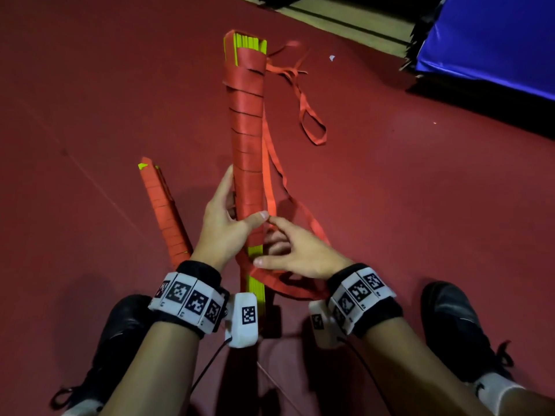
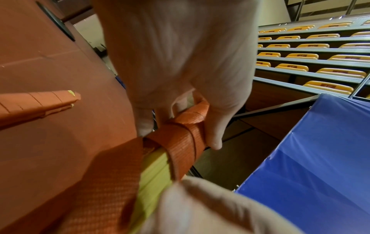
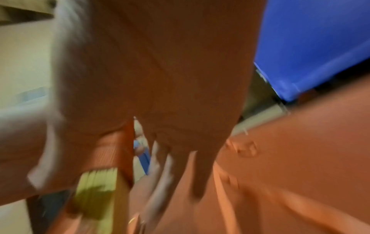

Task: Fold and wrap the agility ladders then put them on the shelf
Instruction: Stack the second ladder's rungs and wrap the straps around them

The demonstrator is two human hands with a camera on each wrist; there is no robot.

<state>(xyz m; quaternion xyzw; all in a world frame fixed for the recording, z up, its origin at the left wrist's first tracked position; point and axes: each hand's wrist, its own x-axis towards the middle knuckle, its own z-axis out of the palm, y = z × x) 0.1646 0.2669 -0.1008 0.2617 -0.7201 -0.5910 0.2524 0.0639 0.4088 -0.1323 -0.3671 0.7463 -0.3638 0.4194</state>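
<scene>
Stiff rung stack, limp strap: hold the bundle, feed the webbing.

The left hand (image 1: 223,225) is clenched round the half-wrapped ladder bundle (image 1: 247,121), which stands tilted over the floor (image 1: 90,85), thumb pinning the last turn. The right hand (image 1: 295,250), just beside that thumb, pinches the loose strap (image 1: 312,127), which trails off the bundle. The bundle looks light and rigid; the webbing is floppy and probably loosens unless kept taut. A second, wrapped ladder (image 1: 163,211) lies left of the bundle.

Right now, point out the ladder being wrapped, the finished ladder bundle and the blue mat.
ladder being wrapped (image 1: 247,121), head view, wrapped middle.
finished ladder bundle (image 1: 163,208), head view, mid-length.
blue mat (image 1: 492,46), head view, top face.
</scene>
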